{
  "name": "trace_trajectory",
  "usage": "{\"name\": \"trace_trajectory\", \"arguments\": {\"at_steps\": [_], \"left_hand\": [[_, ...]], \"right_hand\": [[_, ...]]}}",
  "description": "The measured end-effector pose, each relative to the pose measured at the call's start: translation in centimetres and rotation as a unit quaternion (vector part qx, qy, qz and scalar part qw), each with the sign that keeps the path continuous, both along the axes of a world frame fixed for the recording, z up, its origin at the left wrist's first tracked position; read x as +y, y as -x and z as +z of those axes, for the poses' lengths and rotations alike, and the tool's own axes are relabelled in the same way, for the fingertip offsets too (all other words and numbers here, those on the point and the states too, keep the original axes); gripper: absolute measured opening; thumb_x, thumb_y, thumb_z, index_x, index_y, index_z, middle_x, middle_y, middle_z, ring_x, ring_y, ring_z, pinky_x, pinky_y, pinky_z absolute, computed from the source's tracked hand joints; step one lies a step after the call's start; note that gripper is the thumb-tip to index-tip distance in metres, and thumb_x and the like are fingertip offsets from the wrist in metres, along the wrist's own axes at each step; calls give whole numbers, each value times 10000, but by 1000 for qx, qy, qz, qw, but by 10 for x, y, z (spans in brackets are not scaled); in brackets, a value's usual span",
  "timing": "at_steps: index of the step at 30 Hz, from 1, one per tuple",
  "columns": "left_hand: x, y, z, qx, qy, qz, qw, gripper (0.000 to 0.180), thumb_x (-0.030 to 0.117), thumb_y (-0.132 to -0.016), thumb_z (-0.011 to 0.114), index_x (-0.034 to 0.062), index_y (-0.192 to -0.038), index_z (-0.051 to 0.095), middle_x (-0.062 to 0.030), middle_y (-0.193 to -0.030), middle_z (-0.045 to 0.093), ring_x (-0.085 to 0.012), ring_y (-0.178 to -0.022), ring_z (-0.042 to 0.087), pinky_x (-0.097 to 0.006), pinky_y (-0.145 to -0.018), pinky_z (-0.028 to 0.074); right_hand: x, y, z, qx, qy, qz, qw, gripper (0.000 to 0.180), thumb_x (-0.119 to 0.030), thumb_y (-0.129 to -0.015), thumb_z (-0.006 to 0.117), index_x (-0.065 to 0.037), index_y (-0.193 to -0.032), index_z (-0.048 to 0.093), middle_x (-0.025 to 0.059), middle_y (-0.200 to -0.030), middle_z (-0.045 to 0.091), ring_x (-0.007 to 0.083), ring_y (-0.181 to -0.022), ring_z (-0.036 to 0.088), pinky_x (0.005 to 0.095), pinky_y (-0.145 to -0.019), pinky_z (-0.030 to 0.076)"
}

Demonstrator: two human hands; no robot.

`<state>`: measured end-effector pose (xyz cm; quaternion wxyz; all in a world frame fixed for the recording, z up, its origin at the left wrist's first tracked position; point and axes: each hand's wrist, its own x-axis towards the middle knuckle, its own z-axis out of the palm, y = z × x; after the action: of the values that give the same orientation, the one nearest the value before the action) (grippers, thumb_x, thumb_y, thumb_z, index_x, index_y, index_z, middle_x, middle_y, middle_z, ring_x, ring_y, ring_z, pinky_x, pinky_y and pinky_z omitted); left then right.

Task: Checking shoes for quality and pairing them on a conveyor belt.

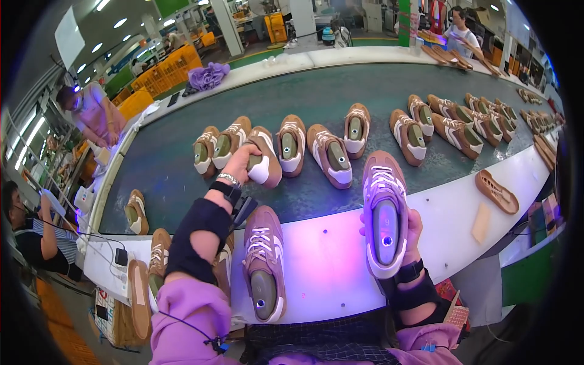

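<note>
My right hand point(413, 233) holds up a brown sneaker point(381, 167) with white laces and a white heel, its toe pointing away. Fingers wrap round the shoe's side, and a grey-green insert fills its opening. My left hand point(245, 159) reaches over the dark green belt and grips the side of another brown-and-white sneaker point(265, 157) in the row there. Below it, on the lit white table, stands a third sneaker point(261, 249), untouched. More shoes partly hide behind my left forearm.
The green belt point(182, 182) carries several more sneakers point(328, 155), spreading to the right. A brown sole point(497, 191) and a beige piece point(480, 222) lie on the white table edge. People stand at the left and far right. Purple cloth point(208, 76) rests on the far ledge.
</note>
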<state>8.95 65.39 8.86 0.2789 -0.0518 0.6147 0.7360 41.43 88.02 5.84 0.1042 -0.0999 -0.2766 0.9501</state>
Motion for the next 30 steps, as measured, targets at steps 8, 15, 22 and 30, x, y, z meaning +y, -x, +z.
{"name": "trace_trajectory", "arguments": {"at_steps": [8,15,22,30], "left_hand": [[-57,-152,94,11,-124,-91,988,437,92,-739,527,-47,-1153,499,-171,-1014,621,-279,-879,646,-374,-813,536],[-125,-246,114,100,22,-55,993,514,89,-720,534,-45,-1213,472,-147,-1070,604,-248,-944,621,-341,-874,491],[-135,-274,90,467,519,-204,686,714,281,-643,701,-88,-1173,397,-277,-1118,476,-401,-1067,484,-432,-935,406],[-125,-229,97,398,526,-328,676,766,464,-683,738,-133,-1067,450,-266,-949,564,-361,-903,580,-372,-812,464]], "right_hand": [[11,-3,-10,34,22,-48,998,677,-529,-791,458,24,-1176,519,208,-989,624,325,-794,654,426,-686,567],[23,2,-19,40,21,-62,997,644,-500,-796,457,18,-1173,521,195,-960,627,314,-765,650,413,-672,562],[27,4,-32,27,7,-51,998,627,-484,-784,489,7,-1172,531,181,-990,628,293,-801,649,402,-704,553],[17,-6,-24,50,61,-23,997,400,-290,-828,566,21,-1078,591,119,-989,649,221,-881,634,327,-815,514]]}}
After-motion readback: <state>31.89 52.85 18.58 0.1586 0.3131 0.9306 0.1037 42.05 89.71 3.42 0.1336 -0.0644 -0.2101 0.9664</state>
